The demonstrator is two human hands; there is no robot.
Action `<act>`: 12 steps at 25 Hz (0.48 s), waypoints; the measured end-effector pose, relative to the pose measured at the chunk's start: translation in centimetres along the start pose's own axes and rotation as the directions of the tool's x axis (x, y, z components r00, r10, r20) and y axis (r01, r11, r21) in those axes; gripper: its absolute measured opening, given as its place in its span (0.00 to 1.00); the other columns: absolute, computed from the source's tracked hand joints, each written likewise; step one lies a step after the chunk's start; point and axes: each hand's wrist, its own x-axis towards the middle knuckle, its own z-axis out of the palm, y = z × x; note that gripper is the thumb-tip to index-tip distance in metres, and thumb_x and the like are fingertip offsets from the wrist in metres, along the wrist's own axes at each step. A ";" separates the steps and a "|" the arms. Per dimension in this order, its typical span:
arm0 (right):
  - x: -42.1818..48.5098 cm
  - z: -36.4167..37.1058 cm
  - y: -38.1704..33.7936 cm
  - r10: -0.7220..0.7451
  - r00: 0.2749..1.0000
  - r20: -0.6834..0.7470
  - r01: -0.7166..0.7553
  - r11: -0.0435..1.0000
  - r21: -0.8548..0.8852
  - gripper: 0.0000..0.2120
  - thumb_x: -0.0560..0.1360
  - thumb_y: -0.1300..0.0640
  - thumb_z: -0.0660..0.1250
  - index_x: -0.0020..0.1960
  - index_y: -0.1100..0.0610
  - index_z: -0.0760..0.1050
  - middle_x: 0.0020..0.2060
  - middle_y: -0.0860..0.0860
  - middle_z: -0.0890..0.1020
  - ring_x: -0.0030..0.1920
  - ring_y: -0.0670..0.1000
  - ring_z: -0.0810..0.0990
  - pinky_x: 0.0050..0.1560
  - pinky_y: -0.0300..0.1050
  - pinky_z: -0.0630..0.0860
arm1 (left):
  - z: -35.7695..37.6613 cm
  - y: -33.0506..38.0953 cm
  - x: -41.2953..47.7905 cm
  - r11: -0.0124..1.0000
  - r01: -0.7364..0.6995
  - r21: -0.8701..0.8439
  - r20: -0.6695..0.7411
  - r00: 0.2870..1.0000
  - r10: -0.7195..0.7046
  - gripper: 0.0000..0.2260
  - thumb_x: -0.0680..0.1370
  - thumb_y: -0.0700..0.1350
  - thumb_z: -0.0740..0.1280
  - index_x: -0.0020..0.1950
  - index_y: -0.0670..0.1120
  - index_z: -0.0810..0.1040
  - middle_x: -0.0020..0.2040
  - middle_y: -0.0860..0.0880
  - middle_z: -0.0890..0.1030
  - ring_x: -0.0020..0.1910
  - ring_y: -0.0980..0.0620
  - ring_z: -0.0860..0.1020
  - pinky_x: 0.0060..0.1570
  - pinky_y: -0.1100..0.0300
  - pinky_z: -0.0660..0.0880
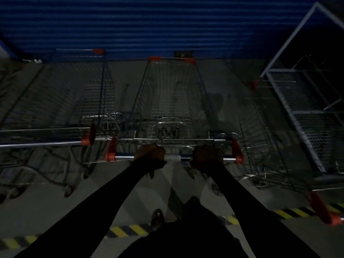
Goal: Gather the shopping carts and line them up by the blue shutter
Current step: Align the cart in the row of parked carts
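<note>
A wire shopping cart [171, 94] with red corner caps stands straight ahead, its nose close to the blue shutter [149, 25]. My left hand [150, 153] and my right hand [207, 155] both grip its handle bar [173, 157], one on each side of the middle. A second cart [74, 101] is parked on the left, side by side with mine and also facing the shutter. A third cart [264, 131] sits on the right, angled a little. The scene is dark and slightly blurred.
A tall metal frame rack [301, 86] leans in at the far right beside the third cart. A yellow and black hazard stripe [126, 230] runs across the grey floor behind the carts. My foot [157, 217] shows below the handle.
</note>
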 end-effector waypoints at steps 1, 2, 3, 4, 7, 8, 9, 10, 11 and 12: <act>0.5 -0.3 0.0 -0.001 1.000 -0.003 0.001 1.000 -0.014 0.19 0.49 0.45 0.78 0.25 0.56 0.73 0.21 0.53 0.75 0.21 0.56 0.76 0.25 0.41 0.72 | -0.3 -0.1 0.6 1.000 -0.020 0.009 -0.015 1.000 0.021 0.12 0.72 0.55 0.65 0.50 0.50 0.79 0.51 0.48 0.81 0.51 0.46 0.79 0.49 0.55 0.74; 1.1 -0.9 0.1 0.014 1.000 -0.001 -0.014 0.999 -0.035 0.19 0.50 0.45 0.78 0.26 0.56 0.74 0.22 0.54 0.76 0.22 0.57 0.77 0.25 0.42 0.73 | -0.7 -0.2 1.2 0.999 -0.035 0.021 -0.035 0.999 0.035 0.12 0.72 0.56 0.65 0.49 0.50 0.79 0.50 0.47 0.82 0.50 0.45 0.80 0.47 0.54 0.75; 1.9 -1.3 0.5 0.018 1.000 0.023 -0.017 0.999 -0.050 0.18 0.54 0.43 0.77 0.29 0.57 0.76 0.25 0.55 0.78 0.25 0.58 0.78 0.27 0.44 0.74 | -1.0 -0.4 1.9 0.999 -0.038 0.027 -0.058 0.998 0.040 0.13 0.72 0.56 0.65 0.49 0.49 0.79 0.49 0.46 0.82 0.49 0.45 0.80 0.46 0.54 0.75; 2.9 -1.8 1.0 0.040 0.994 0.105 -0.037 0.999 -0.028 0.18 0.60 0.42 0.75 0.34 0.58 0.79 0.31 0.57 0.80 0.31 0.60 0.81 0.32 0.47 0.76 | -1.3 -0.6 2.7 0.999 -0.034 0.026 -0.071 0.997 0.035 0.14 0.71 0.57 0.65 0.48 0.49 0.79 0.48 0.46 0.82 0.48 0.44 0.80 0.45 0.53 0.76; 5.8 -1.0 2.3 0.068 0.995 0.076 -0.071 0.997 0.038 0.16 0.67 0.43 0.66 0.40 0.57 0.79 0.38 0.57 0.82 0.39 0.61 0.82 0.39 0.49 0.77 | -2.3 -1.2 5.1 0.999 -0.029 0.023 -0.095 0.995 0.032 0.16 0.71 0.57 0.65 0.49 0.47 0.80 0.48 0.44 0.82 0.49 0.42 0.80 0.46 0.52 0.76; 6.6 -0.8 2.5 0.060 0.996 0.059 -0.062 0.998 0.033 0.15 0.65 0.45 0.64 0.35 0.57 0.77 0.33 0.57 0.81 0.34 0.60 0.82 0.36 0.48 0.76 | -2.7 -1.5 6.0 0.999 -0.028 0.027 -0.099 0.995 0.031 0.16 0.71 0.57 0.66 0.49 0.47 0.80 0.48 0.44 0.82 0.50 0.43 0.80 0.46 0.53 0.76; 7.5 -0.2 2.8 0.035 0.999 0.020 -0.035 0.999 0.023 0.13 0.63 0.46 0.63 0.31 0.56 0.74 0.28 0.56 0.79 0.28 0.58 0.79 0.32 0.45 0.75 | -3.1 -1.9 6.9 0.999 -0.026 0.035 -0.103 0.994 0.029 0.16 0.71 0.57 0.66 0.50 0.47 0.80 0.49 0.44 0.82 0.50 0.43 0.80 0.47 0.53 0.76; 8.6 0.2 3.1 0.004 1.000 0.000 -0.004 1.000 0.010 0.11 0.61 0.47 0.63 0.29 0.55 0.71 0.25 0.55 0.76 0.25 0.56 0.77 0.30 0.43 0.72 | -3.6 -2.2 7.8 0.998 -0.026 0.054 -0.105 0.994 0.032 0.16 0.71 0.56 0.66 0.50 0.47 0.80 0.50 0.45 0.82 0.51 0.43 0.80 0.47 0.54 0.75; 10.0 0.4 3.5 -0.029 0.999 -0.036 0.029 1.000 0.002 0.09 0.60 0.49 0.64 0.28 0.54 0.69 0.23 0.54 0.73 0.24 0.55 0.74 0.29 0.41 0.69 | -4.1 -2.6 8.7 0.997 -0.032 0.074 -0.106 0.994 0.040 0.15 0.72 0.56 0.66 0.50 0.46 0.80 0.50 0.45 0.82 0.52 0.43 0.79 0.48 0.54 0.75; 11.2 0.6 3.9 -0.041 0.996 -0.074 0.040 0.999 -0.008 0.09 0.59 0.51 0.65 0.28 0.54 0.67 0.23 0.53 0.71 0.24 0.54 0.72 0.29 0.41 0.66 | -4.7 -2.8 9.7 0.995 -0.039 0.088 -0.103 0.993 0.048 0.15 0.72 0.55 0.66 0.50 0.46 0.80 0.51 0.46 0.82 0.53 0.44 0.79 0.49 0.54 0.74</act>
